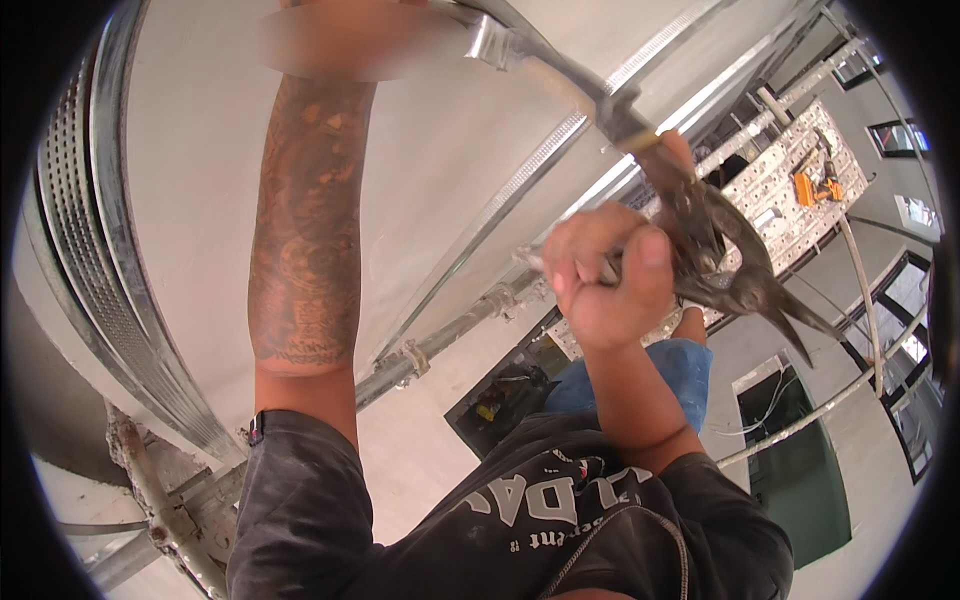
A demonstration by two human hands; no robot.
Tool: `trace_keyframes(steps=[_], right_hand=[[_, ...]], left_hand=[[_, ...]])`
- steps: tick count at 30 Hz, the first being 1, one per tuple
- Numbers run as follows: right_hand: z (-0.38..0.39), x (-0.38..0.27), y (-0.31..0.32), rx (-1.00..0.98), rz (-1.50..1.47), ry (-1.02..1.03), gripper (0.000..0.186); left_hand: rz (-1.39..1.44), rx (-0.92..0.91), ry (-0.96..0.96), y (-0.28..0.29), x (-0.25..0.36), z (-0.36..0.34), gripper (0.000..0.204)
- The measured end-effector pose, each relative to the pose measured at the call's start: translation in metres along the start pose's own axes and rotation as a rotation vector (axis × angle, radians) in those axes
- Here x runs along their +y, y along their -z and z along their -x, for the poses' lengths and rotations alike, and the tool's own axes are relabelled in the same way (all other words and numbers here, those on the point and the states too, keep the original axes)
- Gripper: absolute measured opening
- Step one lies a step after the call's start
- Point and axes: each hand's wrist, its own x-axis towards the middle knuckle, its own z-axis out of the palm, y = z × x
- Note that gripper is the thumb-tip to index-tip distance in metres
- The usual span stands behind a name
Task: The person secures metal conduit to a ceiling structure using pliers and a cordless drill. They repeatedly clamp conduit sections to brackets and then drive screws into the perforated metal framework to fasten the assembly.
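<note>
My left hand (pixel 350 35) is raised at the top edge, smeared, beside a metal strip with a shiny bracket (pixel 488 40); what it holds is unclear. My right hand (pixel 610 280) is closed at the centre right, gripping dark metal tools, among them large snips or pliers (pixel 750 295) with jaws pointing down to the right. A dark tool (pixel 625 120) reaches from above that hand toward the bracket; the blur hides how these pieces join. A thin pale piece (pixel 525 258) pokes out by my fingers.
Long perforated metal channels (pixel 70 180) cross the white surface overhead. A clamped pipe (pixel 410 362) runs diagonally. A speckled scaffold plank (pixel 820 145) at right bears an orange drill (pixel 810 185). More poles (pixel 855 290), windows (pixel 905 400) and a dark doorway (pixel 790 470) are beyond.
</note>
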Motion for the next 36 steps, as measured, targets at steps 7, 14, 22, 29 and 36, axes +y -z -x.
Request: trace_keyframes(steps=[7,14,22,29,36], right_hand=[[-0.008,-0.021,-0.018,0.185,-0.094,-0.014,0.058],[0.013,-0.034,-0.017,0.276,-0.072,0.070,0.051],[0.017,-0.029,-0.001,0.235,-0.140,0.006,0.057],[0.052,-0.006,0.012,0.344,-0.062,0.054,0.057],[0.004,-0.002,-0.008,0.342,0.043,-0.114,0.059]], left_hand=[[-0.094,0.025,-0.032,0.000,-0.005,-0.005,0.024],[-0.124,0.047,-0.083,0.003,-0.005,-0.002,0.024],[-0.128,0.011,-0.122,0.000,-0.014,-0.007,0.026],[-0.093,0.039,-0.119,0.000,-0.020,-0.009,0.027],[0.080,0.034,-0.072,-0.015,-0.037,0.003,0.027]])
